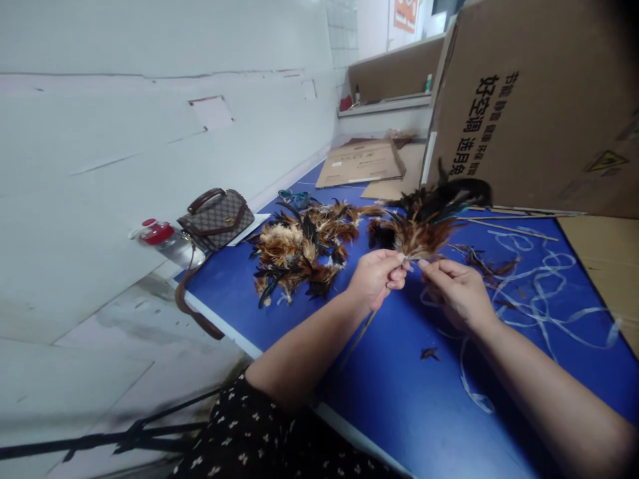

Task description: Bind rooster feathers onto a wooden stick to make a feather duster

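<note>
My left hand [377,278] is closed around a thin stick [363,332], whose lower end slants down toward the table edge. Brown and black feathers [424,223] fan out from the stick's top, just beyond my fingertips. Close beside it, my right hand [456,289] pinches at the feathers' base, where a bit of clear plastic strip shows; the fingers partly hide it. More of the plastic strip [542,313] lies in loose loops to the right. Left of my hands is a heap of brown, cream and black feathers [299,246].
The blue table [419,412] also bears a handbag [219,219] and a red-capped bottle [172,243] at its left edge. A large cardboard box [539,106] stands at the right rear. Flattened cardboard [359,163] lies at the back, and thin sticks [514,223] near the box.
</note>
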Motion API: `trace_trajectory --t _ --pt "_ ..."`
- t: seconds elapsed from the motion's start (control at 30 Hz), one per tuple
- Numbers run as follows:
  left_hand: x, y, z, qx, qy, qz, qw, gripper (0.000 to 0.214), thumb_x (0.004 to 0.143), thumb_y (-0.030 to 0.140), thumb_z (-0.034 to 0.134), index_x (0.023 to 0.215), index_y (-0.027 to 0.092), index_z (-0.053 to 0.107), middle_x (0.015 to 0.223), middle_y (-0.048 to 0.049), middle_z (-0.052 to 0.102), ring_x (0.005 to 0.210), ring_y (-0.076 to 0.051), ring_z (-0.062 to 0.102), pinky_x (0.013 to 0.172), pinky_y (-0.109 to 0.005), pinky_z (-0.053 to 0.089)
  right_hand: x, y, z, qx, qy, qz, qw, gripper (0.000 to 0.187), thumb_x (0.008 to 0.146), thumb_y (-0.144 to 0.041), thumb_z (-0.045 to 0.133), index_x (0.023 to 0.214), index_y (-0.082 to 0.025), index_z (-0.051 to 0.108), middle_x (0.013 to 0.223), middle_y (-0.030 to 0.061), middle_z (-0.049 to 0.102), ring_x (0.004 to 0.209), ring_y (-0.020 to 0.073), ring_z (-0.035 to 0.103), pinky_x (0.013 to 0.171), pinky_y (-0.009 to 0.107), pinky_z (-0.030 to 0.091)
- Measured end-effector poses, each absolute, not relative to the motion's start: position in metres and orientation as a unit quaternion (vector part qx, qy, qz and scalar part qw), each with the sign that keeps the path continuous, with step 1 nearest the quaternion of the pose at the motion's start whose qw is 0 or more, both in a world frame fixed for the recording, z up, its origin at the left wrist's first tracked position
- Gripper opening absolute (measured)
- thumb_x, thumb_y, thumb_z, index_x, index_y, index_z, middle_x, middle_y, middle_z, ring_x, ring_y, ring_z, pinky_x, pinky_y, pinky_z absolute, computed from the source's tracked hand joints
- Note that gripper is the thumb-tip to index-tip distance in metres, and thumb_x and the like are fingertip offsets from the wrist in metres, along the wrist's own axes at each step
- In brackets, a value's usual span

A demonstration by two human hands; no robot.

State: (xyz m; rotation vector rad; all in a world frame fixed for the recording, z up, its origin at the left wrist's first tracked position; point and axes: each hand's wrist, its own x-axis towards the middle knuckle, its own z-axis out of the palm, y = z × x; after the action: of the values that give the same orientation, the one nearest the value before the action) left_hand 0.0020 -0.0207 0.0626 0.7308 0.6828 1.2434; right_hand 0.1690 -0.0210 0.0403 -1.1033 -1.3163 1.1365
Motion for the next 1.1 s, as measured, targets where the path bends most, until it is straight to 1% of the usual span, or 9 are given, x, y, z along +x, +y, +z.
trace_trajectory --t 0.1,0.17,0.3,0.37,0.47,0.67,0.9,0.97,1.1 --pt "0.007 -0.024 0.052 0.365 0.344 0.565 0.655 0.043 0.071 0.040 0.096 0.082 0.015 0.062 0.070 -0.0001 0.062 0.054 -0.005 0.043 0.050 -0.021 0.027 0.162 -0.031 0.047 -0.454 -0.515 0.473 0.552 0.063 0.080 -0.065 0.088 0.057 -0.023 0.047 0.051 -0.0041 0.040 0.047 0.0101 0.032 0.045 0.026 0.029" --pt "0.013 -0.028 0.046 0.411 0.375 0.578 0.597 0.040 0.075 0.043 0.093 0.085 0.016 0.066 0.065 0.0024 0.059 0.055 -0.007 0.047 0.053 -0.023 0.035 0.156 -0.037 0.052 -0.468 -0.520 0.432 0.569 0.058 0.087 -0.056 0.084 0.055 -0.023 0.049 0.052 -0.0022 0.045 0.049 0.0111 0.036 0.048 0.027 0.033" --pt "0.020 -0.033 0.036 0.523 0.384 0.614 0.450 0.024 0.085 0.037 0.084 0.091 0.016 0.074 0.087 -0.0050 0.070 0.079 -0.014 0.065 0.078 -0.029 0.053 0.150 -0.046 0.062 -0.504 -0.528 0.384 0.566 0.047 0.090 -0.041 0.077 0.054 -0.022 0.053 0.052 -0.0011 0.048 0.051 0.0116 0.040 0.049 0.026 0.033" --pt "0.020 -0.035 0.033 0.573 0.384 0.616 0.380 0.016 0.091 0.032 0.077 0.094 0.017 0.076 0.095 -0.0074 0.071 0.088 -0.017 0.067 0.085 -0.031 0.054 0.148 -0.049 0.066 -0.520 -0.533 0.370 0.556 0.043 0.087 -0.038 0.074 0.053 -0.022 0.053 0.051 -0.0007 0.048 0.051 0.0115 0.040 0.049 0.026 0.032" --pt "0.019 -0.037 0.031 0.635 0.392 0.592 0.306 0.014 0.099 0.026 0.065 0.096 0.018 0.076 0.091 -0.0076 0.068 0.087 -0.018 0.065 0.084 -0.032 0.053 0.147 -0.050 0.070 -0.529 -0.536 0.357 0.552 0.040 0.083 -0.037 0.072 0.052 -0.022 0.051 0.051 -0.0008 0.046 0.051 0.0109 0.038 0.048 0.025 0.030" --pt "0.022 -0.035 0.020 0.732 0.361 0.560 0.143 0.016 0.098 0.014 0.054 0.085 0.020 0.061 0.083 -0.0054 0.062 0.083 -0.019 0.059 0.081 -0.034 0.053 0.147 -0.049 0.069 -0.523 -0.543 0.340 0.562 0.034 0.077 -0.032 0.067 0.050 -0.021 0.050 0.050 -0.0018 0.044 0.052 0.0102 0.036 0.047 0.024 0.029" --pt "0.026 -0.034 0.011 0.740 0.351 0.551 0.162 0.021 0.097 0.009 0.053 0.081 0.023 0.052 0.080 -0.0035 0.058 0.079 -0.018 0.055 0.078 -0.034 0.049 0.151 -0.045 0.067 -0.533 -0.560 0.332 0.541 0.036 0.078 -0.034 0.066 0.050 -0.022 0.047 0.051 -0.0025 0.040 0.051 0.0104 0.034 0.047 0.026 0.025" --pt "0.024 -0.032 0.009 0.735 0.373 0.534 0.187 0.023 0.097 0.010 0.056 0.078 0.022 0.051 0.078 -0.0031 0.057 0.077 -0.018 0.055 0.078 -0.034 0.049 0.157 -0.040 0.065 -0.529 -0.604 0.337 0.492 0.038 0.081 -0.037 0.064 0.051 -0.022 0.046 0.051 -0.0019 0.040 0.051 0.0110 0.035 0.047 0.027 0.025" --pt "0.019 -0.028 -0.003 0.718 0.437 0.476 0.258 0.020 0.093 0.009 0.061 0.077 0.020 0.057 0.078 -0.0034 0.062 0.078 -0.017 0.057 0.080 -0.032 0.049 0.177 -0.025 0.062 -0.492 -0.741 0.333 0.315 0.043 0.091 -0.047 0.058 0.057 -0.022 0.053 0.053 -0.0005 0.048 0.051 0.0133 0.041 0.049 0.029 0.030"
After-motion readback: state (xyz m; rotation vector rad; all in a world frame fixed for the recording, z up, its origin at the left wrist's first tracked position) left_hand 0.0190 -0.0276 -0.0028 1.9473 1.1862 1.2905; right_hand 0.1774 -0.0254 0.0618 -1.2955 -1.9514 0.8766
